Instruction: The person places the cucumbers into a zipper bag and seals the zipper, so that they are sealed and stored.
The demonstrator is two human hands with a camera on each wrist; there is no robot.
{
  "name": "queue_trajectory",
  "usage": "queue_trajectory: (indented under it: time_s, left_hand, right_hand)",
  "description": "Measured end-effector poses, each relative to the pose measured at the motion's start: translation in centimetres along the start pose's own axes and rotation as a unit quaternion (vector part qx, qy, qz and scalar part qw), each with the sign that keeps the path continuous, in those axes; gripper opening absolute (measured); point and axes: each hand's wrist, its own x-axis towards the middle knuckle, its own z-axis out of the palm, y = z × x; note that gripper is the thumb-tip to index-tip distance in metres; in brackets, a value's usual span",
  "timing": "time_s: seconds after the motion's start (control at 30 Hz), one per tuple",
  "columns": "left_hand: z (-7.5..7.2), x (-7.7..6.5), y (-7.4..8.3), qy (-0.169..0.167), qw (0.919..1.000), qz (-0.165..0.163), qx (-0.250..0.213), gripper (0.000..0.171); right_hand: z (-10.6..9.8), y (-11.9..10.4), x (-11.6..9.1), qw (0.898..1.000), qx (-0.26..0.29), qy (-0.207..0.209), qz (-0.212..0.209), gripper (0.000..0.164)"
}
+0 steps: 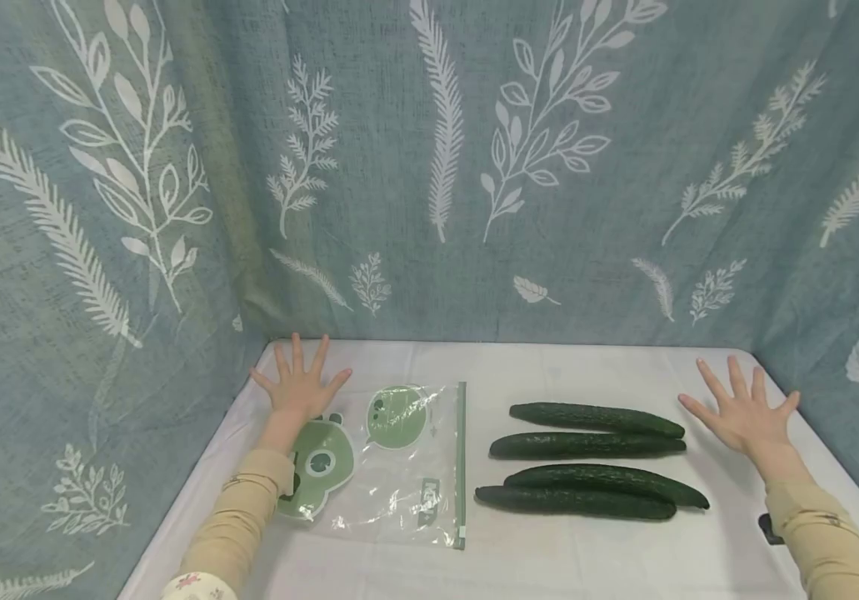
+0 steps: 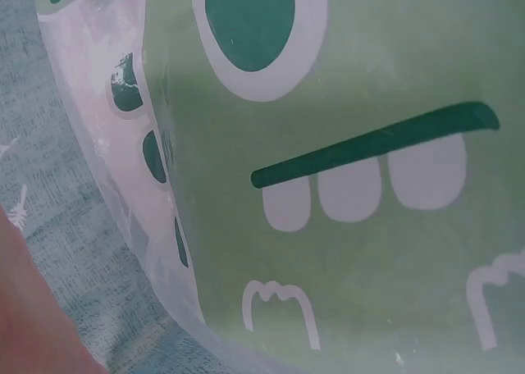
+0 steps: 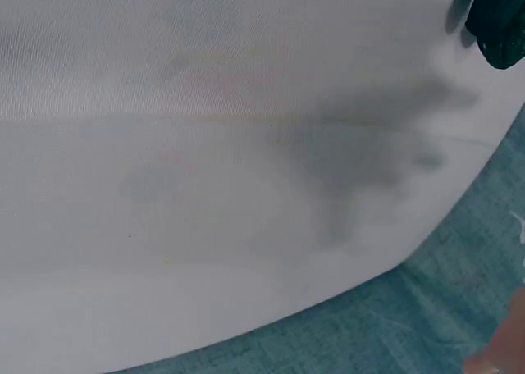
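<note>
In the head view my left hand [image 1: 299, 390] is spread with straight fingers near the table's far left corner, beside a clear zip bag [image 1: 392, 500]. The bag lies flat, printed with green cartoon figures, its green zip edge [image 1: 462, 467] toward the middle. Large in the left wrist view is the bag's green figure [image 2: 369, 251] with white teeth. My right hand [image 1: 746, 417], fingers also spread, holds nothing at the right side. Between the hands lie several long dark green cucumbers [image 1: 586, 446], stacked roughly parallel. One cucumber's end [image 3: 500, 29] shows in the right wrist view.
A white cloth covers the table [image 1: 549, 558]. Blue-green curtains [image 1: 399, 208] with white leaf patterns stand along its back and both sides. A small black object [image 1: 770, 529] shows beside the right sleeve.
</note>
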Motion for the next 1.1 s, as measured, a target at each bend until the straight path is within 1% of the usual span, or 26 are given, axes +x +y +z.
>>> queue_trajectory:
  time_s: [0.13, 0.33, 0.5, 0.73, 0.97, 1.1]
  left_hand:
    - [-0.1, 0.0, 0.0, 0.0, 1.0, 0.004, -0.004, 0.081]
    - [-0.2, -0.1, 0.1, -0.001, 0.9999, 0.012, 0.001, 0.081]
    - [-0.2, -0.2, 0.4, 0.004, 0.9997, 0.022, 0.002, 0.08]
    - [0.0, -0.4, 0.7, -0.001, 0.9994, 0.034, 0.006, 0.079]
    - [0.2, -0.8, 1.2, 0.013, 0.9984, 0.054, 0.0, 0.076]
    - [0.2, -1.0, 1.5, 0.021, 0.9975, 0.067, 0.005, 0.076]
  right_hand:
    - [0.1, -0.4, 0.2, 1.0, -0.003, -0.003, -0.005, 0.083]
    - [0.2, -1.4, 0.4, 1.0, -0.007, -0.004, -0.015, 0.083]
    - [0.3, -2.3, 0.4, 1.0, -0.009, 0.0, -0.029, 0.082]
    - [0.5, -3.6, 0.2, 0.999, -0.021, 0.002, -0.05, 0.081]
    - [0.8, -4.5, -0.2, 0.998, -0.028, 0.001, -0.065, 0.078]
    - [1.0, -5.1, -0.4, 0.996, -0.028, 0.01, -0.081, 0.078]
